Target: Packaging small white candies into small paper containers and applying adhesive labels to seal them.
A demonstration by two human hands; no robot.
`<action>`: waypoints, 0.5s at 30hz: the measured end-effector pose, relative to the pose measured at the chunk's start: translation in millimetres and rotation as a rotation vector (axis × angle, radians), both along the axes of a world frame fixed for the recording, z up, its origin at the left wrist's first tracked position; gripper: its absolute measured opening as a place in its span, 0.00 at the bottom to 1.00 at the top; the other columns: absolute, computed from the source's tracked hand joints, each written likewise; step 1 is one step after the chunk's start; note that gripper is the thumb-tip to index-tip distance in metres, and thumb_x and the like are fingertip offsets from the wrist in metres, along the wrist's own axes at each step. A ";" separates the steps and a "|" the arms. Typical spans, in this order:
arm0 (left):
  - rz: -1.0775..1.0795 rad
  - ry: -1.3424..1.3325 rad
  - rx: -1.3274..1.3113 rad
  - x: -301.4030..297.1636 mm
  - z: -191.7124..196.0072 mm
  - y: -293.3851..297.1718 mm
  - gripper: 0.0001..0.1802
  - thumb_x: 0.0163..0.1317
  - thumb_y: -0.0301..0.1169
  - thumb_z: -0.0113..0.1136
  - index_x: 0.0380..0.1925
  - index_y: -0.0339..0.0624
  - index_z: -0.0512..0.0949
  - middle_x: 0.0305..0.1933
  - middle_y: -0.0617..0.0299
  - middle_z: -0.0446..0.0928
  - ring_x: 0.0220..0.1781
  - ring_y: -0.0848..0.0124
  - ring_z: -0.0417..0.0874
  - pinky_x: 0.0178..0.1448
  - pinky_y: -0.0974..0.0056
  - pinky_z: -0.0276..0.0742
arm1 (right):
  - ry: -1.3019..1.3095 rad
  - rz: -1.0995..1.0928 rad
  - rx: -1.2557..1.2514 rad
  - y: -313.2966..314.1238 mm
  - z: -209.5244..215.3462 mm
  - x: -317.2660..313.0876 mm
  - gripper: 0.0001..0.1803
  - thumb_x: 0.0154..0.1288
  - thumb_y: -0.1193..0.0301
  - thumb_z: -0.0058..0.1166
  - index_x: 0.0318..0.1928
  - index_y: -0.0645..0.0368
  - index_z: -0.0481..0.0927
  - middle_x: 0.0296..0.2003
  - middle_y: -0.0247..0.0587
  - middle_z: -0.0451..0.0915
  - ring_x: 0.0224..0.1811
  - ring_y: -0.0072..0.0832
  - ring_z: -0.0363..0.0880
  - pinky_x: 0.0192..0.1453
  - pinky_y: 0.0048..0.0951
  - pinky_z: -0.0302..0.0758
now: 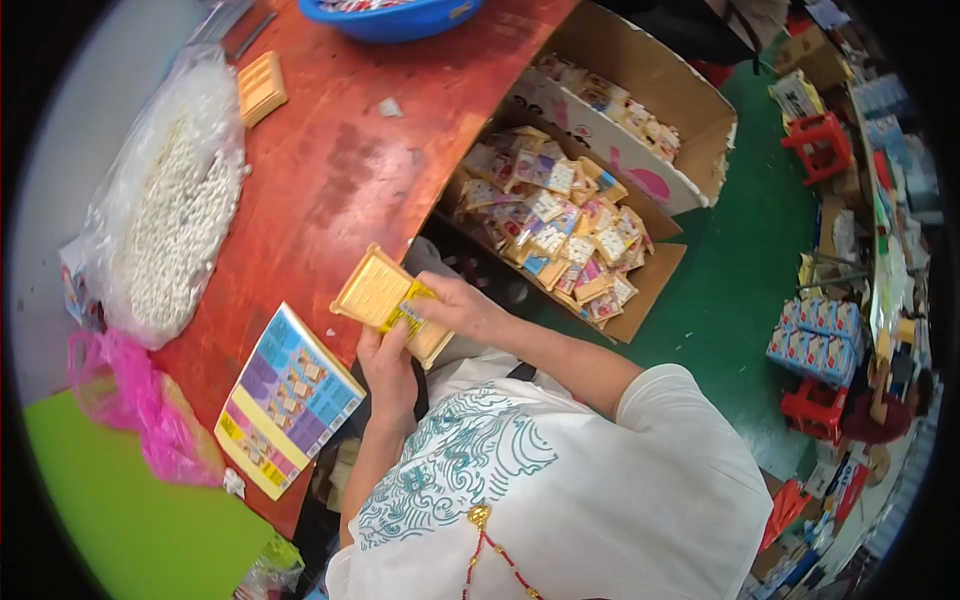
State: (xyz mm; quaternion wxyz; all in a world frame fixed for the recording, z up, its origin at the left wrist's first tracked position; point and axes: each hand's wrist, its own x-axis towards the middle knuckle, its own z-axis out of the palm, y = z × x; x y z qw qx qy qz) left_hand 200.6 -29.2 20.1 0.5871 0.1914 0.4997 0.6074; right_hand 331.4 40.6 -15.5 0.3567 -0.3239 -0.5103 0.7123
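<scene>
In front of my body I hold a pale yellow plastic case [370,290] with a ridged surface, tilted over the table's edge. A bright yellow printed label [409,304] lies across its middle. My left hand [390,372] grips the case from the near left side, thumb on the label. On the far right side my right hand [455,308] is closed on the case, its fingers at the label's upper end. The underside is hidden. Beside my left hand, on the red table [300,210], lies a stack of colourful printed sheets [290,400].
A bag of small white pieces [175,215] and a pink plastic bag [145,405] lie left. Farther off are a yellow case [262,90] and a blue basin [390,22]. Right of the table, a cardboard box [655,290] holds several packed cases; red stools [818,148] stand beyond.
</scene>
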 end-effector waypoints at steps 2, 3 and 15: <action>-0.046 0.038 0.014 -2.2 -5.8 2.8 0.20 0.66 0.25 0.52 0.58 0.34 0.70 0.57 0.58 0.75 0.57 0.70 0.77 0.62 0.64 0.70 | -0.158 0.051 0.131 -0.7 2.2 7.4 0.15 0.68 0.63 0.53 0.35 0.64 0.73 0.29 0.33 0.74 0.33 0.18 0.70 0.37 0.25 0.70; -0.070 0.085 0.023 -2.0 -8.0 4.5 0.20 0.66 0.26 0.53 0.58 0.34 0.71 0.56 0.59 0.76 0.57 0.70 0.77 0.62 0.65 0.71 | -0.164 0.042 0.133 -1.8 0.5 10.9 0.15 0.68 0.63 0.53 0.35 0.64 0.73 0.29 0.33 0.74 0.33 0.18 0.70 0.37 0.25 0.70; -0.458 0.383 0.018 1.9 4.0 0.2 0.26 0.66 0.30 0.49 0.64 0.39 0.64 0.53 0.55 0.73 0.44 0.73 0.77 0.47 0.69 0.73 | -0.442 -0.306 -0.079 16.0 -52.9 91.8 0.18 0.66 0.61 0.52 0.47 0.64 0.79 0.37 0.38 0.80 0.37 0.26 0.78 0.42 0.31 0.75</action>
